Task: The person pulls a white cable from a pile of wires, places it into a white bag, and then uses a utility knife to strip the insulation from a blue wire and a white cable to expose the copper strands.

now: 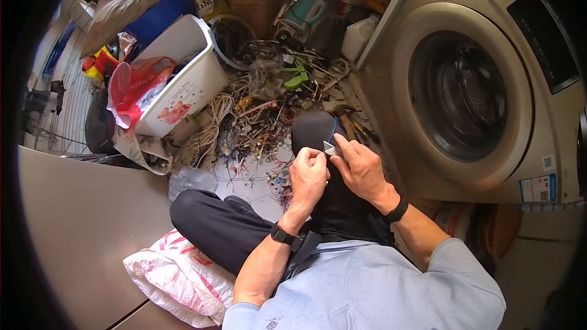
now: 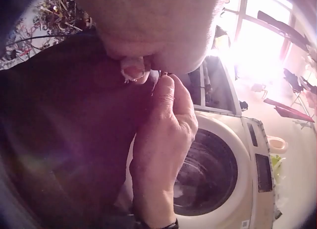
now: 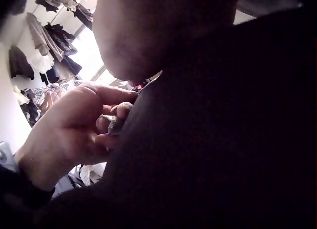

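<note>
Both hands work close together over the person's dark-trousered raised knee (image 1: 315, 125). A thin blue wire (image 1: 334, 127) curves over the knee to the fingertips. The left hand (image 1: 308, 177) is curled, its thumb and forefinger pinching at the wire; its grip covers the wire's end. The right hand (image 1: 362, 170) pinches a small silvery triangular blade (image 1: 329, 148) between thumb and forefinger, right beside the left fingertips. In the left wrist view, a left finger wears a pale wrapping (image 2: 132, 68), and the right hand (image 2: 163, 125) pinches just beyond it.
A heap of tangled wires and scraps (image 1: 244, 128) covers the floor ahead. A white bin (image 1: 183, 79) stands at its left, a front-loading washing machine (image 1: 465, 98) at the right. A white and pink sack (image 1: 180, 278) lies by the folded leg.
</note>
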`<state>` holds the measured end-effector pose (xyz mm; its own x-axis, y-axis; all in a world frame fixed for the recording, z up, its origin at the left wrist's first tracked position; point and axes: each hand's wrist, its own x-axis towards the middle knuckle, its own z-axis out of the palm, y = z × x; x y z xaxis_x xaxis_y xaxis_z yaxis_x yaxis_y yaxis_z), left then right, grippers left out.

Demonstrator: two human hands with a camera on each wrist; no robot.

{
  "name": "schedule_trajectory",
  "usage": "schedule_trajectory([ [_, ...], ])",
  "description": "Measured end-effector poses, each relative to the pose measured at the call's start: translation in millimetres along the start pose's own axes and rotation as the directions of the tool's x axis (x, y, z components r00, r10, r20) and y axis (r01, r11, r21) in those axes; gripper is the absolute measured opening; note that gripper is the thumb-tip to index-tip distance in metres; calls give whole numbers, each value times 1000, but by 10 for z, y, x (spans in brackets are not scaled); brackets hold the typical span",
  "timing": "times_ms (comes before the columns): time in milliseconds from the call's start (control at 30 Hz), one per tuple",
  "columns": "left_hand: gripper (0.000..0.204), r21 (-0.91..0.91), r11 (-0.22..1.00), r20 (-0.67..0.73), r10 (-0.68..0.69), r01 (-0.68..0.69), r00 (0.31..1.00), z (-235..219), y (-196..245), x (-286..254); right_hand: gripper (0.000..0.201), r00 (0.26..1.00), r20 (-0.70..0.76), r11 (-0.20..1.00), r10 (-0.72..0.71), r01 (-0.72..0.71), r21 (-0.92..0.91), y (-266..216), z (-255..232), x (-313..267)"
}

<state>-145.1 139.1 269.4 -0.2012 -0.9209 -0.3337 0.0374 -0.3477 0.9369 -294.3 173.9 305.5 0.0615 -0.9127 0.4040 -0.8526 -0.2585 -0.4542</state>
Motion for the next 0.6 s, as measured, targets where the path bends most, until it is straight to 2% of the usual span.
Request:
schedule_trajectory([
  [200, 16, -20, 1000, 22, -2, 2, 1000, 52, -27, -12, 38, 999, 20, 996, -33, 35, -83, 43, -9, -50],
  [300, 15, 14, 1000, -8, 24, -24, 1000, 57, -45, 0, 33, 1000, -9, 997, -10, 10, -72, 5, -10, -55],
  [467, 14, 112, 992, -13, 58, -56, 998, 38, -73, 28, 32, 998, 46, 984, -54, 61, -168, -10, -31, -8],
  [600, 13, 131, 989, -25, 78, -74, 997, 34, -143, 72, 31, 994, 58, 984, -90, 98, -150, 21, -13, 25],
])
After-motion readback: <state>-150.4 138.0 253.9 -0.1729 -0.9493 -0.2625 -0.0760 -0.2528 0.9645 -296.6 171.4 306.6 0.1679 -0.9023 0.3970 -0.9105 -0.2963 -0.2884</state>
